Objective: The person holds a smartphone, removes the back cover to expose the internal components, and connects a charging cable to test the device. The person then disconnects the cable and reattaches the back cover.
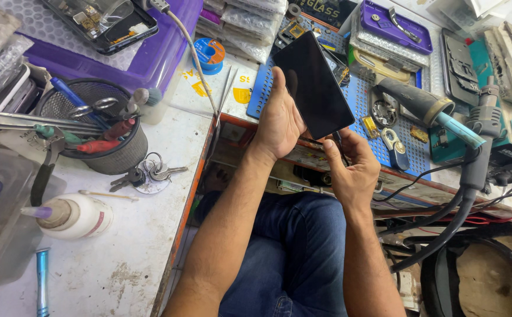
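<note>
We hold a black phone [313, 85] up over our lap, above the gap between the white surface [121, 258] and the blue mat [358, 97]. Our left hand [279, 120] grips it along its lower left edge, thumb up the side. Our right hand [353, 167] is closed at the phone's bottom corner, thumb and fingers pinched on a thin dark tool or cable [339, 144]; we cannot tell which, nor whether it is seated in the port.

The main risk, as we judge it, is the grip: the phone is held by one edge only, tilted, with nothing under it but our knees. A push from the right hand that is too hard could lever it out of the left and drop it to the floor.

If the thin piece is a tool, a slip could scratch the glass or gouge the frame. If it is a plug, forcing it at an angle could bend the port.

The soldering iron [429, 108] lies just right of our hands, and its cables [444, 229] hang near our right wrist; a snag could drag it off the surface.
</note>
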